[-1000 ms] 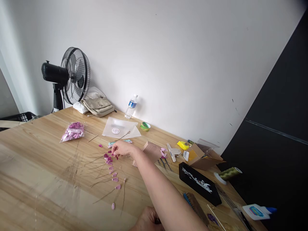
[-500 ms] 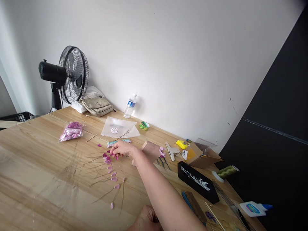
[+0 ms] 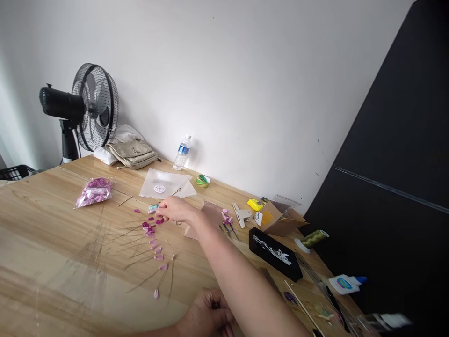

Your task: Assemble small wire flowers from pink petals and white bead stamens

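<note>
My right hand (image 3: pixel 174 209) reaches far across the wooden table (image 3: pixel 52 243), fingers pinched together over a row of pink petals on thin wire stems (image 3: pixel 151 243). What the fingertips hold is too small to name. A thin wire with a loop (image 3: pixel 175 192) sticks up just behind the hand. My left hand (image 3: pixel 206 316) rests near the table's front edge under my right forearm, its fingers curled closed; what they hold is hidden.
A bag of pink petals (image 3: pixel 93 192) lies at left, a clear plastic sheet (image 3: pixel 164 184), green tape roll (image 3: pixel 202 180) and water bottle (image 3: pixel 182 153) behind. To the right are a cardboard box (image 3: pixel 277 220), black case (image 3: pixel 274 253), thread spool (image 3: pixel 312 239) and glue bottle (image 3: pixel 345 283). A fan (image 3: pixel 87 110) stands at back left.
My right hand has crept slightly toward the upper end of the petal row. The view has swung right, so everything sits further left. More of my left hand shows.
</note>
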Demonstrator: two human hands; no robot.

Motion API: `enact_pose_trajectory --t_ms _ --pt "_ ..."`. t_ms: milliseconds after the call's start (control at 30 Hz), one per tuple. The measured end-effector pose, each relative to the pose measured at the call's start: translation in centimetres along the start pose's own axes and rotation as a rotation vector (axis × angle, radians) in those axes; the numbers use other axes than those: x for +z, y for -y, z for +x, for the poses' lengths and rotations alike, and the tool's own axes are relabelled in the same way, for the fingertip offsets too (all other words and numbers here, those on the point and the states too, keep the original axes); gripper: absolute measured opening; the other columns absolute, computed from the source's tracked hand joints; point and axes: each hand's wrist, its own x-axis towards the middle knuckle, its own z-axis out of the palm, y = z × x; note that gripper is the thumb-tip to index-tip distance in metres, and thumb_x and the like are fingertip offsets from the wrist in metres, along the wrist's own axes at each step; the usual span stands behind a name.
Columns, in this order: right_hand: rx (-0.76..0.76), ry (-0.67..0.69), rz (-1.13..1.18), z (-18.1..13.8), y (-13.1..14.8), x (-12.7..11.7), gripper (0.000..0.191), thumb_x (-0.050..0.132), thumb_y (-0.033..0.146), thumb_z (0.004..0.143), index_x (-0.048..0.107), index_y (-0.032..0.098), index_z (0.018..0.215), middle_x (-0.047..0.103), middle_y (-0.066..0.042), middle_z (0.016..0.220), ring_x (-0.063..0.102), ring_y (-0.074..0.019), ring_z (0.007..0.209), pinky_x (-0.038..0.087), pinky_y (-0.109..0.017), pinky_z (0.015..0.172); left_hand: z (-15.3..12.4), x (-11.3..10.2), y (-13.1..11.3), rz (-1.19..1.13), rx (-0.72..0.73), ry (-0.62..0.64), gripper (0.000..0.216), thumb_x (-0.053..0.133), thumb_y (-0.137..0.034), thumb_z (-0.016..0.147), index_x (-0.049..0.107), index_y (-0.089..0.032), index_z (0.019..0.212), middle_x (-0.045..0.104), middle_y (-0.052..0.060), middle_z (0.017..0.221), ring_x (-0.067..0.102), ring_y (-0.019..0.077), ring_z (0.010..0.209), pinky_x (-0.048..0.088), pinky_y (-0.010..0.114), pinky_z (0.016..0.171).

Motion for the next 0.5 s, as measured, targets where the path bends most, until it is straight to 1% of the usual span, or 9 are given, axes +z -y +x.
enact_pose_trajectory --t_ms 100,133,200,267,300,333,400,467,500 --pt "-0.092 -0.070 0.065 -4.2 1.0 -1.7 0.020 0.049 0.020 0.077 0.056 0.017 0.059 0.055 0.003 0.057 0.048 -0.0064 0.050 0.036 -0.019 0.050 -0.3 -0.5 -0.9 -0.009 0.035 -0.029 0.032 0.072 -0.042 0.049 0.057 -0.015 0.052 0.055 -0.002 0.040 0.048 0.0110 0.038 0.037 0.024 0.045" --pt "-0.152 -0.124 0.103 -6.0 1.0 -2.2 0.019 0.048 0.021 0.078 0.058 0.016 0.063 0.058 0.002 0.061 0.050 -0.0063 0.051 0.037 -0.019 0.051 -0.4 -0.6 -1.4 -0.008 0.051 -0.036 0.030 0.072 -0.041 0.050 0.058 -0.015 0.053 0.056 -0.002 0.041 0.049 0.0108 0.039 0.037 0.023 0.046" --pt "-0.232 -0.284 0.130 -9.9 0.7 -3.1 0.020 0.046 0.026 0.080 0.062 0.016 0.072 0.059 0.001 0.063 0.049 -0.0068 0.050 0.038 -0.020 0.050 -0.8 -0.7 -2.6 -0.002 0.081 -0.053 0.026 0.072 -0.038 0.054 0.059 -0.015 0.057 0.057 -0.003 0.043 0.049 0.0101 0.042 0.037 0.022 0.047" --pt "-0.220 -0.437 0.136 -14.0 -0.2 -3.9 0.017 0.048 0.025 0.079 0.062 0.018 0.083 0.059 0.002 0.062 0.048 -0.0070 0.047 0.038 -0.020 0.049 -1.1 -0.7 -3.9 0.011 0.117 -0.071 0.021 0.070 -0.034 0.061 0.061 -0.015 0.061 0.059 -0.003 0.047 0.049 0.0091 0.046 0.036 0.020 0.050" --pt "-0.186 -0.499 0.140 -16.0 -0.7 -4.1 0.016 0.049 0.024 0.078 0.061 0.019 0.088 0.059 0.003 0.061 0.048 -0.0072 0.046 0.038 -0.020 0.049 -1.3 -0.7 -4.5 0.020 0.136 -0.074 0.019 0.069 -0.032 0.063 0.061 -0.015 0.061 0.059 -0.002 0.049 0.049 0.0085 0.047 0.035 0.020 0.050" --pt "-0.149 -0.564 0.122 -17.9 -1.2 -4.3 0.014 0.051 0.022 0.077 0.061 0.019 0.086 0.058 0.004 0.059 0.047 -0.0073 0.045 0.038 -0.020 0.049 -1.5 -0.6 -5.1 0.030 0.153 -0.078 0.017 0.068 -0.031 0.064 0.062 -0.015 0.061 0.059 -0.003 0.050 0.048 0.0082 0.048 0.035 0.019 0.051" --pt "-0.090 -0.646 0.037 -21.2 -2.3 -4.3 0.013 0.049 0.018 0.077 0.061 0.019 0.075 0.058 0.004 0.058 0.046 -0.0074 0.045 0.036 -0.021 0.049 -1.9 -0.4 -6.2 0.052 0.200 -0.101 0.015 0.067 -0.029 0.066 0.063 -0.016 0.063 0.059 -0.003 0.052 0.048 0.0082 0.050 0.035 0.019 0.053" --pt "-0.070 -0.689 -0.062 -23.6 -3.2 -4.0 0.018 0.049 0.015 0.077 0.061 0.018 0.064 0.056 0.004 0.057 0.048 -0.0090 0.052 0.035 -0.021 0.052 -2.1 0.0 -7.1 0.085 0.241 -0.112 0.014 0.066 -0.029 0.068 0.063 -0.016 0.064 0.060 -0.002 0.054 0.048 0.0088 0.052 0.036 0.019 0.053" --pt "-0.066 -0.701 -0.102 -24.5 -3.6 -3.8 0.019 0.050 0.014 0.077 0.062 0.018 0.062 0.057 0.003 0.058 0.049 -0.0100 0.056 0.035 -0.022 0.054 -2.1 0.3 -7.6 0.114 0.270 -0.116 0.014 0.066 -0.029 0.069 0.063 -0.016 0.064 0.060 -0.002 0.054 0.048 0.0090 0.052 0.036 0.020 0.054"
